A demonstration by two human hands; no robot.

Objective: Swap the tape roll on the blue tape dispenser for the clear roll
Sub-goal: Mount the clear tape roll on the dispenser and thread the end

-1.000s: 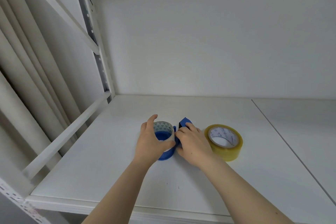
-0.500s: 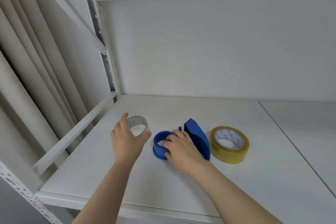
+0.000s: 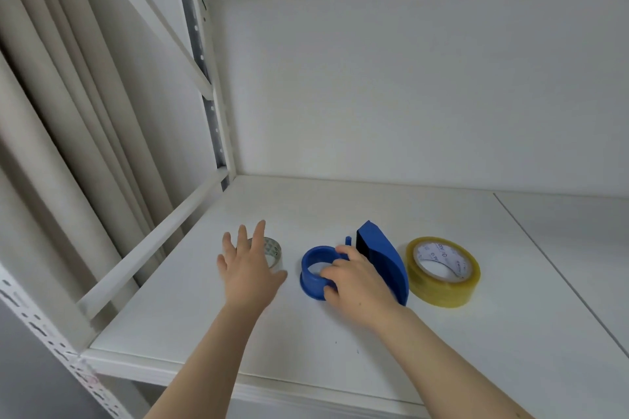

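Observation:
The blue tape dispenser lies on the white shelf, its round hub bare. My right hand grips the hub and body. A nearly used-up roll with a patterned core rests on the shelf left of the dispenser. My left hand hovers over it with fingers spread, covering its left half. A full roll of yellowish clear tape lies flat just right of the dispenser.
A white rail runs along the shelf's left side, with a perforated post at the back corner. The white back wall closes the rear. A seam divides the shelf board on the right.
My left hand lifted the old roll off the dispenser's hub, set it down to the left and has now let go with fingers spread. My right hand kept holding the dispenser.

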